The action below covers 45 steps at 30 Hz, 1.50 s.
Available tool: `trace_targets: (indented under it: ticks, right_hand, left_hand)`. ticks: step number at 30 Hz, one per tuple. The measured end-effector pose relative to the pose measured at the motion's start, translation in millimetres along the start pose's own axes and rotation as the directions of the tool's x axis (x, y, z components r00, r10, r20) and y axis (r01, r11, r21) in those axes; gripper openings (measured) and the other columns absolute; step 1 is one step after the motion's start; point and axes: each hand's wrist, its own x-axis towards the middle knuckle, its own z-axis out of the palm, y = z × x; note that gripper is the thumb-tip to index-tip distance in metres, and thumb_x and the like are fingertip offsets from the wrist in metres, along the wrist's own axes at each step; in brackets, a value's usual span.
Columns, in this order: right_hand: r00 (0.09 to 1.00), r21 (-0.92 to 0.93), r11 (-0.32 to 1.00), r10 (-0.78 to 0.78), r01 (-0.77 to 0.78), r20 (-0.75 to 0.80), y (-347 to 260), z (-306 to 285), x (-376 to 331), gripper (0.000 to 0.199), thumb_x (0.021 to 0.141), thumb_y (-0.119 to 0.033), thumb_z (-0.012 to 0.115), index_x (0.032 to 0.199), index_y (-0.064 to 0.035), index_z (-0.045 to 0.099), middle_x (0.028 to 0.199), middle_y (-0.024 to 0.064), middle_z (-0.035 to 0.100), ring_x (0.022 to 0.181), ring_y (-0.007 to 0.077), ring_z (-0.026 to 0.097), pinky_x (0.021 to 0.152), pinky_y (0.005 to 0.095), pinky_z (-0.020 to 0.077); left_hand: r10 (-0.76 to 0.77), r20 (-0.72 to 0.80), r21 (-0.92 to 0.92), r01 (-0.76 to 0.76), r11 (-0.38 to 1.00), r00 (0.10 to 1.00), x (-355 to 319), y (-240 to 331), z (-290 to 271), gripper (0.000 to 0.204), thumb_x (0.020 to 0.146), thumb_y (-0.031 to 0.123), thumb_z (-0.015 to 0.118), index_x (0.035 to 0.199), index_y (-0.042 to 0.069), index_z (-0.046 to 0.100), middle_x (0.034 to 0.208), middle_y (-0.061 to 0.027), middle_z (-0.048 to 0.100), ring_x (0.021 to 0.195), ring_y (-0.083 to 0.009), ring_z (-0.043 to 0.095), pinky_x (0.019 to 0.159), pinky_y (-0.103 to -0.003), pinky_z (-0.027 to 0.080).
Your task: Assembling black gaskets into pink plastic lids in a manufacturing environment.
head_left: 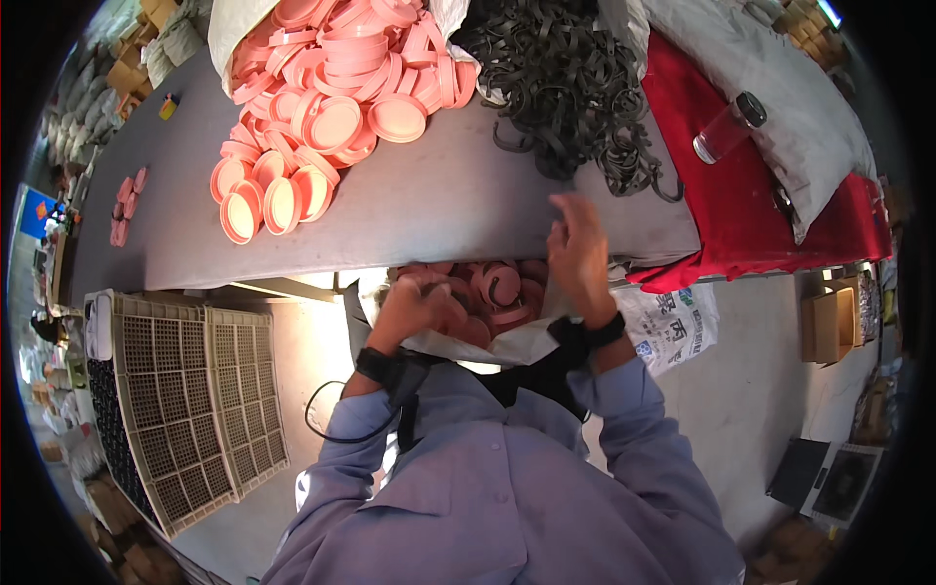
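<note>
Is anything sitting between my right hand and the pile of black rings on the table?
Nothing visible does. The right hand is raised at the table's near edge, and only bare grey tabletop lies between it and the black rings. The pink lids sit off to the left.

Long grey worktable (409, 210) spans scene, running far left. Red cloth (751, 210) covers table's right end; grey sack (770, 88) lies on it. Pale concrete floor (741, 390) below, brightly lit near table edge. Beige perforated plastic crates (195, 390) stacked on floor, near left. Cardboard box (831, 322) on floor, right. Dark flat trays (829, 478) near right. Stacked cartons (132, 68) far left, dim.
</note>
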Motion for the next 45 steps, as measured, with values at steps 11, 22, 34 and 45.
trace_targets:
  ticks: [11,22,34,45]
  right_hand:
    - [0.982,-0.257,0.963,0.122,-0.082,0.143,30.1,29.7,44.2,0.030,0.087,-0.015,0.078,0.114,-0.0083,0.066,0.132,0.0169,0.056,0.115,0.0409,0.062,0.094,0.0499,0.0524]
    - [0.920,0.466,0.816,0.392,-0.342,-0.010,-2.0,-6.0,21.6,0.027,0.105,-0.019,0.056,0.122,0.0013,0.058,0.073,0.0067,0.067,0.063,0.0188,0.061,0.061,0.0345,0.0496]
    - [0.986,0.392,0.913,0.053,-0.112,0.159,-77.2,-2.9,12.3,0.026,0.107,-0.017,0.049,0.122,-0.0035,0.065,0.070,0.0120,0.061,0.059,0.0149,0.057,0.057,0.0340,0.0457]
    - [0.991,0.386,0.913,0.112,-0.134,0.080,-77.0,19.9,-24.2,0.031,0.095,-0.011,0.061,0.125,-0.0050,0.063,0.099,0.0218,0.071,0.088,0.0417,0.069,0.076,0.0467,0.0545]
  left_hand:
    - [0.569,-0.438,0.554,-0.289,0.781,0.696,159.9,81.2,-83.9,0.076,0.078,0.016,0.088,0.142,0.000,0.051,0.139,-0.0290,0.050,0.128,-0.0463,0.051,0.109,-0.050,0.044]
    - [0.431,-0.661,0.406,-0.191,0.894,0.614,206.4,68.8,-87.7,0.057,0.081,-0.002,0.070,0.133,-0.004,0.049,0.118,-0.0291,0.063,0.109,-0.0443,0.064,0.097,-0.048,0.051]
    - [0.012,-0.043,-0.579,-0.035,0.814,0.999,52.0,100.4,-32.1,0.042,0.089,0.006,0.076,0.129,-0.003,0.065,0.112,-0.0099,0.073,0.098,-0.0158,0.069,0.090,-0.031,0.058]
    - [0.062,-0.322,-0.600,-0.255,0.758,0.945,1.1,110.9,14.1,0.045,0.095,-0.004,0.068,0.138,-0.003,0.055,0.123,-0.0116,0.069,0.112,-0.0144,0.065,0.098,-0.030,0.053]
